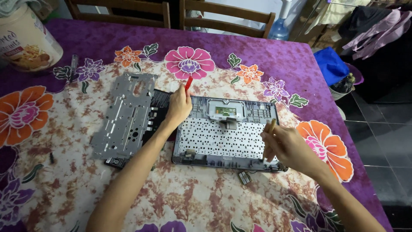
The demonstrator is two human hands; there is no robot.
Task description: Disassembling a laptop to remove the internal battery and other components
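Observation:
A grey laptop keyboard shell (pixel 225 137) lies upside down on the table, its white perforated key backing and touchpad board showing. My left hand (pixel 178 107) rests at its upper left corner and holds a thin red tool (pixel 188 83) that points away from me. My right hand (pixel 287 146) hovers over the shell's right edge, closed around a tan wooden-handled tool (pixel 270 134). A small loose chip (pixel 244 177) lies just below the shell.
A grey metal bracket plate (pixel 126 114) lies left of the shell over a black panel (pixel 159 112). A white printed tub (pixel 26 41) stands at the far left corner. The floral purple tablecloth (pixel 274 56) covers the table; two wooden chairs (pixel 225 19) stand behind.

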